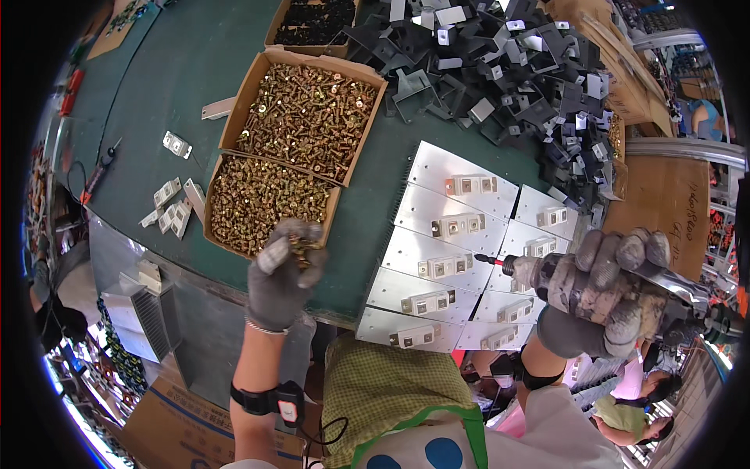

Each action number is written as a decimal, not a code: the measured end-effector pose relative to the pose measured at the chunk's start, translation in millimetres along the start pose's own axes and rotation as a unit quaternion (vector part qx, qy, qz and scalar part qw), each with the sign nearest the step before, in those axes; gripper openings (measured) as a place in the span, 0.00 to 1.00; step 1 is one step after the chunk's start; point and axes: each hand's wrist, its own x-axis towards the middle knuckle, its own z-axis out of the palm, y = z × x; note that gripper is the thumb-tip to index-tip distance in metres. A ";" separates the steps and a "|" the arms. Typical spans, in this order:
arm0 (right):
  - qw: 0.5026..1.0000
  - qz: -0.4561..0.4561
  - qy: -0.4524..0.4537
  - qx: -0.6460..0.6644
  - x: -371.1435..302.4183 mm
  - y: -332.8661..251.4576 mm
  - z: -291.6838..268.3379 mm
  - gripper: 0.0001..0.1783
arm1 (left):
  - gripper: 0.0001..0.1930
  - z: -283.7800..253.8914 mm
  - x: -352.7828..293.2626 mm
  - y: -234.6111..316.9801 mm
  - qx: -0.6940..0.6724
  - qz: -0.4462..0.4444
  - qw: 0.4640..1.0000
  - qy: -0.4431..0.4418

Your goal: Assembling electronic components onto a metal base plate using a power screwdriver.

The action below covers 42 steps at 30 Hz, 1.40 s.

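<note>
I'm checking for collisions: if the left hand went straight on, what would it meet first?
Probably the gold-coloured screws in the nearer box, though how high the left hand sits is unclear.

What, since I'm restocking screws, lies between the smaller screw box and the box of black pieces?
In the head view, the larger screw box lies there.

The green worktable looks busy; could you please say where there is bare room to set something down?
The widest bare patch of worktable lies left of the screw boxes, beyond the loose pale blocks. A narrower strip runs between those boxes and the silver plates. It is crowded at the far right, under heaped black brackets.
</note>
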 end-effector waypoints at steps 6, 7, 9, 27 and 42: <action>0.999 -0.013 0.034 0.010 7.7 -7.3 -5.4 0.28 | 0.10 41.5 36.6 -68.4 -0.042 -0.142 0.983 -0.111; 1.000 -0.007 -0.025 -0.001 9.3 -5.5 -14.9 0.29 | 0.10 49.8 38.8 -74.1 -0.023 -0.144 0.985 -0.093; 0.992 0.006 -0.128 -0.004 16.2 -2.8 -32.7 0.31 | 0.10 56.5 44.9 -84.6 -0.005 -0.151 0.986 -0.077; 0.989 -0.013 -0.132 0.065 21.0 10.4 -87.1 0.33 | 0.12 73.5 70.8 -135.3 -0.009 -0.187 0.979 -0.081; 0.991 0.010 -0.115 0.072 12.1 17.1 -90.0 0.33 | 0.11 69.0 72.8 -149.1 0.031 -0.158 0.979 -0.125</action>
